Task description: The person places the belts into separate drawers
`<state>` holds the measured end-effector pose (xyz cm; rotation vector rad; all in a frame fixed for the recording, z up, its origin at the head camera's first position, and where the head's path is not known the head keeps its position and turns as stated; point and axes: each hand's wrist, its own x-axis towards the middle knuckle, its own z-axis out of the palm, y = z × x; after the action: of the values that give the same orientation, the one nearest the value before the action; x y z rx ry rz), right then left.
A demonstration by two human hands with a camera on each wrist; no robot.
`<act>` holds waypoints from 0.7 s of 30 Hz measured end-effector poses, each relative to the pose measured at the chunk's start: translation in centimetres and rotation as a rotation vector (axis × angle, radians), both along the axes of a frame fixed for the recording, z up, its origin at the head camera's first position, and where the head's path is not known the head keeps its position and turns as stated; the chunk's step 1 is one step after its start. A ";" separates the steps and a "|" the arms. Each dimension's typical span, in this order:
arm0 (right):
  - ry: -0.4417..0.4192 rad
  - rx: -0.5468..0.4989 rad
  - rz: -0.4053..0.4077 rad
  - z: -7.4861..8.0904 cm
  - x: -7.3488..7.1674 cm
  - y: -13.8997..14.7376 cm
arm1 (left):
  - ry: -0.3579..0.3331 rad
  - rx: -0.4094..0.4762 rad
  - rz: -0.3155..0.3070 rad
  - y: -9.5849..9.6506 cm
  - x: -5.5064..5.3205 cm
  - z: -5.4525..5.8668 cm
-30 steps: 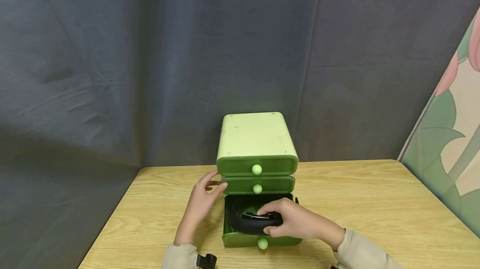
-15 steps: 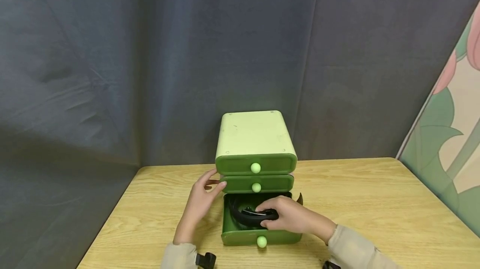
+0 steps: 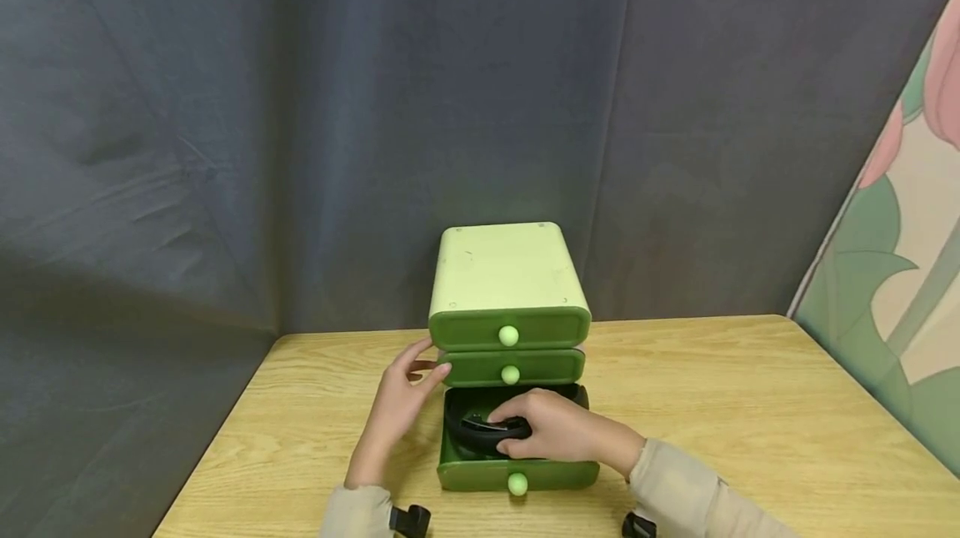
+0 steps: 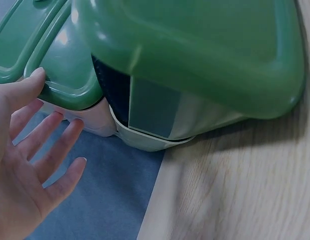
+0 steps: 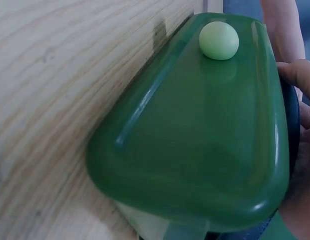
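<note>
A pale green cabinet [image 3: 510,267] with green drawer fronts stands on the table. Its bottom drawer [image 3: 480,476] is pulled out, and the two above are closed. Inside lies a thick, curved black band [image 3: 480,438] with a shiny strip; its exact kind is unclear. My right hand [image 3: 558,428] pinches the band between thumb and fingers, its wrist over the drawer's right side. My left hand [image 4: 29,150] is at the cabinet's left side, fingers fairly straight, thumb touching the edge of the middle drawer front [image 4: 69,75]. The right wrist view shows the drawer front and its round knob [image 5: 219,41].
The wooden table [image 3: 750,413] extends on both sides of the cabinet. A dark grey curtain [image 3: 450,104] hangs close behind. At the right stands a panel with a flower pattern [image 3: 892,288].
My right hand has moved left and slightly lower with the black band, which sits deeper in the drawer. The band's end that stuck out at the right no longer shows. My left hand stays put.
</note>
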<state>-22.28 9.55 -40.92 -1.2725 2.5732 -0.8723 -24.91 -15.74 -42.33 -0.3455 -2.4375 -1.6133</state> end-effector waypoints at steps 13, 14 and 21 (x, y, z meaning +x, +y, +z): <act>0.069 0.062 0.062 1.4 0.4 -0.4 | -0.022 0.012 -0.003 -0.3 0.0 0.0; 0.074 0.062 0.063 1.5 0.5 -0.3 | -0.020 0.013 -0.007 -0.2 0.0 0.0; 0.100 0.054 0.066 1.7 1.0 -0.3 | -0.021 0.011 -0.005 0.0 0.0 -0.1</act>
<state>-21.31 9.23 -39.17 -1.4111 2.5942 -0.7405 -24.92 -15.75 -42.40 -0.3357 -2.4440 -1.6398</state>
